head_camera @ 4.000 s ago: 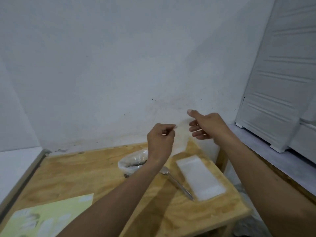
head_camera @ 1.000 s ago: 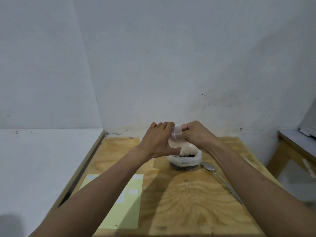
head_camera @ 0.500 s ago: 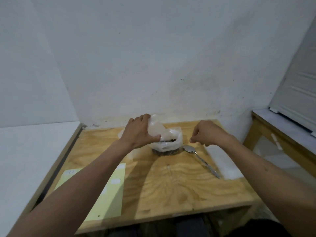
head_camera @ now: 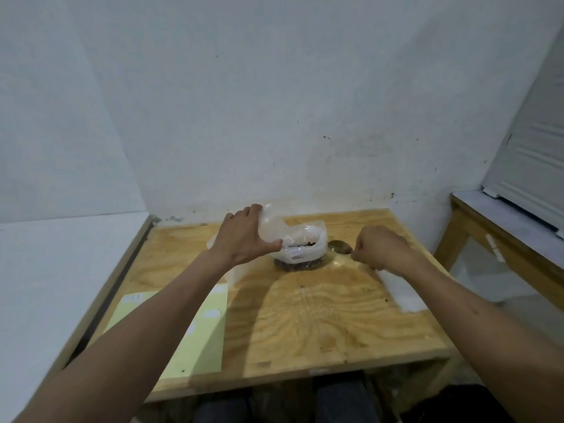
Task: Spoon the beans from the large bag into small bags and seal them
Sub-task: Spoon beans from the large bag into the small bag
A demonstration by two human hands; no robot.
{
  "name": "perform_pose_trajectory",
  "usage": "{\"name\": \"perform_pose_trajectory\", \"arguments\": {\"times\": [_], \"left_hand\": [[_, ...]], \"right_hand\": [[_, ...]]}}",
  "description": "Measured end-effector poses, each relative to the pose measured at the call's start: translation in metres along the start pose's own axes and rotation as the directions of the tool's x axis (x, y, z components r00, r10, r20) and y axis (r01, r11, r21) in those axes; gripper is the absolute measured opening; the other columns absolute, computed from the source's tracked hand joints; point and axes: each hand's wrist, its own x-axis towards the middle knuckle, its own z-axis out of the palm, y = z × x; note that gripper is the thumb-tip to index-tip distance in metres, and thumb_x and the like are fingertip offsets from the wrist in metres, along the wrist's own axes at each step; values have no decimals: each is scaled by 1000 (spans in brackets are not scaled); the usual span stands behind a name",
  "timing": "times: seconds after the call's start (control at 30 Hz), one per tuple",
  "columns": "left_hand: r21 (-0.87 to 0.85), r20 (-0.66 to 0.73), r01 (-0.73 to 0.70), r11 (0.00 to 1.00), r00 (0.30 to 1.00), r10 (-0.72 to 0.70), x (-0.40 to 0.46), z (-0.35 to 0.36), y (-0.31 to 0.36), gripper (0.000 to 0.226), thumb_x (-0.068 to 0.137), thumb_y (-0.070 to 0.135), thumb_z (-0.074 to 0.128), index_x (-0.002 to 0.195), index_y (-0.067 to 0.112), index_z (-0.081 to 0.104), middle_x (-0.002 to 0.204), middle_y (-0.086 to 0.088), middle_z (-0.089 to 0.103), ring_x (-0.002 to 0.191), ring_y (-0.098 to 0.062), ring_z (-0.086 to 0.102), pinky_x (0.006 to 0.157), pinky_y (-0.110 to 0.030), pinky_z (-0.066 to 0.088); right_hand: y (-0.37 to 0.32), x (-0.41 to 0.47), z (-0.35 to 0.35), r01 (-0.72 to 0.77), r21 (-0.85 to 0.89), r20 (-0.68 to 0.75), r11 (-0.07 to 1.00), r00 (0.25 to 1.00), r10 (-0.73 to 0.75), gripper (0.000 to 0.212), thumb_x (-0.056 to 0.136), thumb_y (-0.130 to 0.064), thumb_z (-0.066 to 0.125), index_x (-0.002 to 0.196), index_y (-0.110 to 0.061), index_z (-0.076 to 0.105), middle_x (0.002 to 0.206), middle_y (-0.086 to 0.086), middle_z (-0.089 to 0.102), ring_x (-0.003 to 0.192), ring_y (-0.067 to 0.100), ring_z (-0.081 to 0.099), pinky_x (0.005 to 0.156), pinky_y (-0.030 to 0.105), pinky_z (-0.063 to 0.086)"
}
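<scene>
The large clear bag [head_camera: 305, 248] of dark beans stands open at the back middle of the plywood table [head_camera: 305, 315]. My left hand [head_camera: 244, 236] grips a small clear bag [head_camera: 270, 227] just left of the large bag's mouth. My right hand [head_camera: 381, 250] has its fingers curled round the handle of the metal spoon [head_camera: 338, 247], whose bowl lies on the table right of the large bag. A flat stack of small bags [head_camera: 399, 290] lies under my right forearm.
A pale yellow sheet [head_camera: 189, 334] with white labels lies at the table's front left. A white surface [head_camera: 61, 270] adjoins the left side. A second wooden table [head_camera: 503, 236] stands to the right, with a gap between.
My two hands parted from the small bag. The left keeps it beside the large bag; the right dropped to the spoon and closed on its handle.
</scene>
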Motion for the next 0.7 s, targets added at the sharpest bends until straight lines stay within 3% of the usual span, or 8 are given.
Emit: {"name": "perform_pose_trajectory", "arguments": {"times": [0.13, 0.2, 0.27, 0.33, 0.43, 0.53, 0.6, 0.7], "left_hand": [[-14, 6, 23, 1000, 1000, -23, -3, -2, -7, 89, 76, 66, 67, 140, 8, 44, 129, -7, 62, 112, -29, 60, 95, -38, 37], [-48, 28, 44, 998, 999, -43, -3, -2, -9, 86, 79, 62, 71, 141, 9, 44, 129, -6, 61, 112, -28, 59, 94, -37, 39], [-94, 48, 69, 993, 997, -64, -3, -2, -8, 86, 77, 62, 73, 140, 10, 44, 125, -6, 62, 111, -29, 59, 92, -37, 44], [-154, 82, 108, 982, 992, -97, -3, -2, -8, 87, 75, 63, 74, 139, 11, 45, 121, -5, 63, 108, -28, 60, 88, -39, 49], [-241, 214, 191, 952, 967, -139, -3, -1, -6, 86, 73, 62, 76, 136, 13, 45, 115, -2, 63, 101, -24, 60, 77, -36, 51], [-302, 304, 246, 921, 940, -151, 1, -4, -4, 73, 75, 64, 74, 124, 14, 52, 114, 1, 61, 97, -18, 60, 76, -33, 49], [-376, 361, 307, 874, 917, -167, 7, -5, -4, 82, 75, 68, 72, 132, 14, 51, 126, 4, 57, 110, -19, 57, 90, -36, 49], [-502, 431, 369, 782, 891, -144, 13, -8, 2, 98, 62, 79, 73, 138, 19, 54, 134, 3, 60, 116, -21, 59, 102, -42, 49]], "right_hand": [[2, 6, -31, 22, 57, -185, 998, 983, -11, 19, 98, -35, 59, 87, -24, 70, 84, 2, 69, 75, 24, 65, 65, 32, 50], [-1, 12, -43, 56, 124, -225, 991, 974, -27, 25, 95, -27, 58, 85, -10, 73, 82, 8, 72, 73, 28, 66, 64, 34, 53], [-9, 13, -52, 90, 268, -204, 959, 978, -34, 33, 90, -23, 57, 71, 2, 69, 65, 10, 69, 59, 26, 62, 61, 32, 50], [-18, 7, -60, 110, 397, -147, 911, 988, -55, 34, 87, -21, 58, 61, 0, 66, 55, 6, 66, 50, 22, 58, 61, 29, 50], [-29, -2, -65, 129, 518, -80, 845, 992, -102, 20, 86, -8, 64, 73, 1, 75, 62, 9, 74, 58, 24, 73, 67, 33, 61], [-33, -4, -58, 123, 399, -152, 909, 986, -67, 14, 78, -14, 81, 71, -3, 77, 56, 8, 70, 48, 22, 64, 54, 28, 54], [-32, -4, -49, 86, 302, -175, 950, 984, -34, 19, 73, -21, 84, 72, -3, 77, 56, 3, 64, 51, 20, 55, 54, 26, 44], [-31, -2, -25, 10, 322, -109, 947, 994, 26, 24, 73, -18, 80, 60, -1, 67, 55, 13, 53, 53, 21, 46, 54, 28, 36]]}}
